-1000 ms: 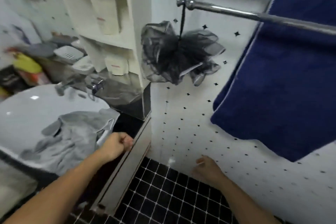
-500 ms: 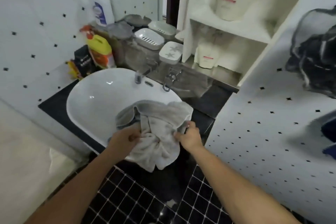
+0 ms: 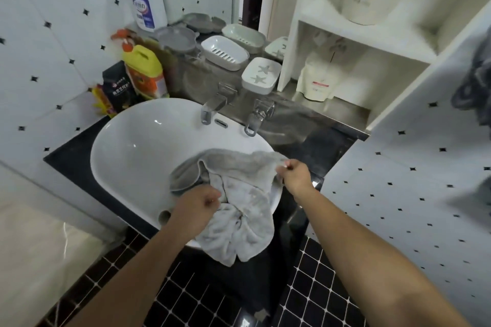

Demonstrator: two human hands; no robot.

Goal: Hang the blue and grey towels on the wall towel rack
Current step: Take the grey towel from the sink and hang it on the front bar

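Note:
The grey towel [image 3: 239, 191] lies crumpled over the near right rim of the white sink [image 3: 138, 151], one end drooping past the rim toward the floor. My left hand [image 3: 196, 206] grips a bunched fold of it at the near edge. My right hand [image 3: 295, 174] pinches the towel's upper right corner and holds it slightly raised. The blue towel and the wall towel rack are out of view.
Behind the sink stand a faucet [image 3: 212, 107], soap dishes [image 3: 224, 52], a yellow bottle [image 3: 144, 71] and a white detergent bottle [image 3: 147, 9]. White shelves [image 3: 353, 32] hold refill pouches. A tiled wall [image 3: 414, 180] rises close on the right; a black mesh sponge [image 3: 475, 82] hangs at the frame's right edge.
The view swung left from the rack and blue towel to the sink. Both hands took hold of the grey towel, and my right hand has lifted its corner up and right.

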